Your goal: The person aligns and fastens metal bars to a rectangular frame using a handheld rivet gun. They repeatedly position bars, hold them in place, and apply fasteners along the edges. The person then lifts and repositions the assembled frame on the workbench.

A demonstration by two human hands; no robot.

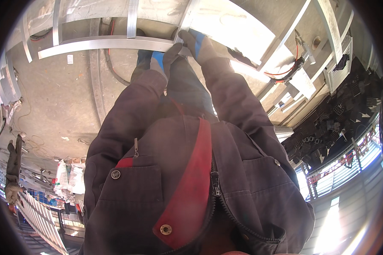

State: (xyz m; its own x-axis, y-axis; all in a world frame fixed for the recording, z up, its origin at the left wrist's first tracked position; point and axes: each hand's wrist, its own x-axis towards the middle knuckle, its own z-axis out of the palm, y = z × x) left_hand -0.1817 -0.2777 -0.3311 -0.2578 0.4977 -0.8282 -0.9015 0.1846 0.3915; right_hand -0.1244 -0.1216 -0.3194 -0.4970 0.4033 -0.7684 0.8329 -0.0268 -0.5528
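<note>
Ahead of me stands a frame of silvery metal, with a long metal bar [102, 43] running across its near side. A slanting crosspiece [188, 18] meets that bar at its right end. Both my hands wear grey gloves with blue patches. My left hand [170, 58] is closed on the end of the long bar, just beside the joint. Close to its right, my right hand [198, 44] has its fingers curled on the crosspiece at the same corner. The undersides of both grips are hidden.
Another crosspiece [132, 19] joins the long bar further left. A bright flat sheet [238, 29] lies beyond my right hand. Red and black hoses [281, 76] run over the concrete floor [64, 97]. Dark parts [327, 123] are heaped at far right; white bags [68, 178] stand at left.
</note>
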